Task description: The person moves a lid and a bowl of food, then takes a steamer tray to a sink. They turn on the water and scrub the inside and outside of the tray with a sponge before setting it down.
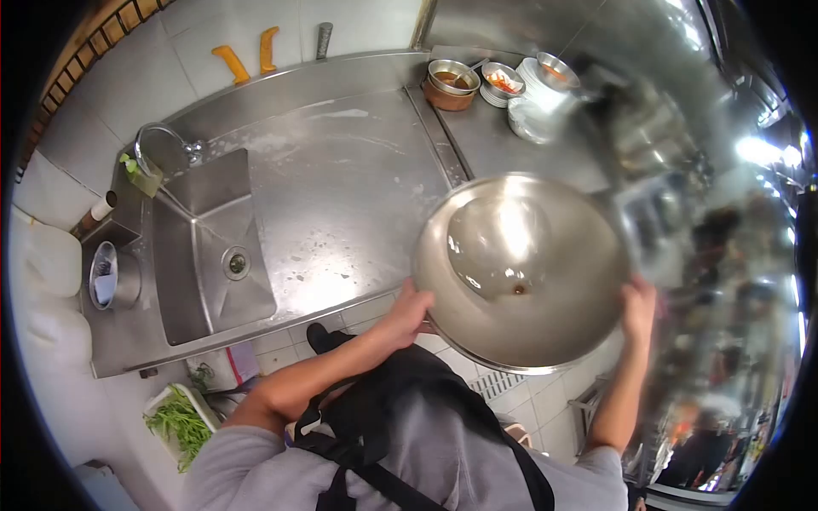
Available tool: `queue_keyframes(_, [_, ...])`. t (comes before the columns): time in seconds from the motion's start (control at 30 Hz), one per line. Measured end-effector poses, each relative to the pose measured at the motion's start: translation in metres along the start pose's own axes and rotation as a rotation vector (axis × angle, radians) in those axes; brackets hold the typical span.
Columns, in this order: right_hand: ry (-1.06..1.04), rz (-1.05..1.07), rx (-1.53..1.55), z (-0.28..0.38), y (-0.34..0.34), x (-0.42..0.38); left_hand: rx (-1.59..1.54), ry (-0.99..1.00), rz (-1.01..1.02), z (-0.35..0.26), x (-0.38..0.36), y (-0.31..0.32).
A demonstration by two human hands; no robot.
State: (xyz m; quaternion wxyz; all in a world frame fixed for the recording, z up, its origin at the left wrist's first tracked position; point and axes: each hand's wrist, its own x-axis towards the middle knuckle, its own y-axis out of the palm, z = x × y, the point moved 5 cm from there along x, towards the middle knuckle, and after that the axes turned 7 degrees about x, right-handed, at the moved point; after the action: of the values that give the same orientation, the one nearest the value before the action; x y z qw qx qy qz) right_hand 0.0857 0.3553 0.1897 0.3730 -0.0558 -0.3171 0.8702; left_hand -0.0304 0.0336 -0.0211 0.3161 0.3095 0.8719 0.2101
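Note:
A large, wide stainless steel bowl (579, 255) is held up in front of me, its shiny inside facing me. My left hand (409, 315) grips its left rim, fingers partly hidden behind the metal. On the opposite rim, my right hand (637, 307) holds on too, thumb on the near side. A little liquid seems to lie inside the bowl, with a small brown spot near its middle. The bowl is beside the right part of the steel counter (341, 196), covering some of its front edge.
Left of me is a sink (183, 272) with a curved faucet (158, 132). A metal pot (115, 277) stands beside it. Small bowls of food (503, 81) and stacked plates (537, 94) sit at the back right. Below, a bin holds leafy greens (181, 422).

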Motion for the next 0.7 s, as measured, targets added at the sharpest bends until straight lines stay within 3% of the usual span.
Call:
queue_keyframes(0.13, [0.062, -0.156, 0.013, -0.02, -0.049, -0.002, 0.067, -0.121, 0.016, 0.02, 0.021, 0.048])
queue_keyframes(0.23, [0.125, -0.027, -0.029, -0.024, -0.069, 0.004, 0.109, -0.201, 0.072, 0.025, 0.02, 0.069])
queue_keyframes(0.27, [0.095, -0.121, -0.059, -0.022, -0.075, 0.004, 0.105, -0.188, 0.083, 0.028, 0.023, 0.071])
queue_keyframes(0.43, [0.066, -0.088, -0.235, 0.015, -0.051, 0.019, 0.084, -0.266, 0.088, 0.016, 0.028, 0.054])
queue_keyframes(0.5, [0.077, 0.066, -0.336, 0.014, -0.045, 0.039, 0.034, -0.307, 0.103, 0.008, 0.034, 0.046])
queue_keyframes(0.63, [0.181, 0.099, -0.394, 0.021, -0.037, 0.052, 0.025, -0.314, 0.15, -0.005, 0.046, 0.03])
queue_keyframes(0.7, [0.101, 0.097, -0.378, 0.019, -0.038, 0.043, 0.067, -0.284, 0.127, -0.013, 0.045, 0.032])
